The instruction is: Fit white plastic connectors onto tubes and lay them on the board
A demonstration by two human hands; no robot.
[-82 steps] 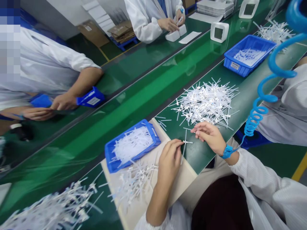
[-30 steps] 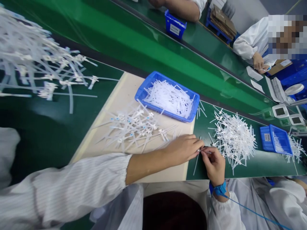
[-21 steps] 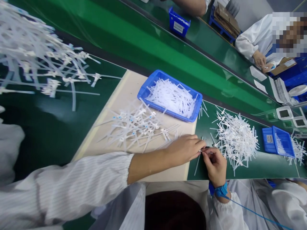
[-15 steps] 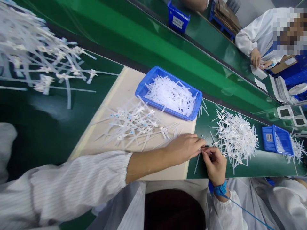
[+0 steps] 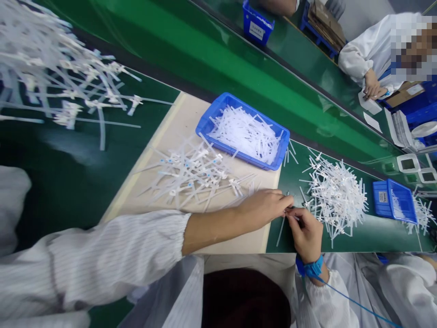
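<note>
My left hand [image 5: 268, 205] reaches across from the left, palm down, its fingers pinched at the tips. Against them are the closed fingers of my right hand [image 5: 306, 232], which wears a blue wrist strap [image 5: 313, 268] with a cord. A short pale tube [image 5: 296, 217] shows in the right fingers. The join between the hands is mostly covered, with a small dark bit there. Under the left fingertips a thin translucent tube [image 5: 280, 232] lies on the green table. To the right is a heap of white tubes with small fittings [image 5: 339, 196].
A blue tray [image 5: 205, 130] of short white tubes stands behind a loose pile of tubes with connectors [image 5: 191, 171] on the beige mat [image 5: 164, 130]. More tubing [image 5: 68, 77] heaps at the far left. A blue bin [image 5: 382, 198] sits right. Across the green divider [image 5: 218, 68], a co-worker's hands [image 5: 373, 86] handle something white.
The view has shifted slightly. My two hands stay together at the same place, with only small finger movement. Across the divider, the co-worker's hands have moved closer together.
</note>
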